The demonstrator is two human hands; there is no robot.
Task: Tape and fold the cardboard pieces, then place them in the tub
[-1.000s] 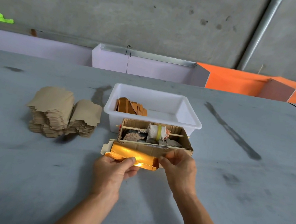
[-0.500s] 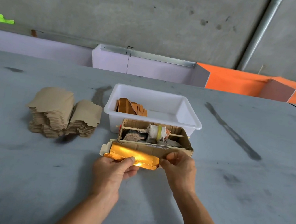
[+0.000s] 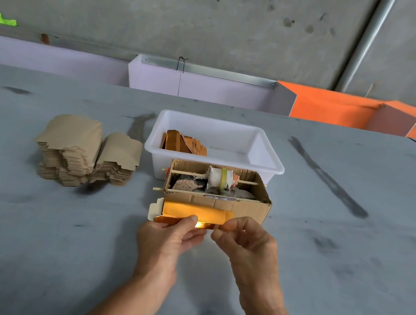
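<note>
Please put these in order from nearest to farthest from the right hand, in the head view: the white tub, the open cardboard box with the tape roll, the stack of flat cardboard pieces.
1. open cardboard box, just beyond the right hand.
2. white tub, behind that box.
3. stack of flat cardboard pieces, far to the left.

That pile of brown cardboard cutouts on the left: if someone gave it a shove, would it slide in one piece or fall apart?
The pile of cardboard cutouts would probably fall apart: it looks like many loose thin sheets, with ragged, uneven edges. It stands as two leaning stacks, so the top layers would likely slip off first. Each sheet seems light and bendy, judging by the piece both hands hold.
</note>
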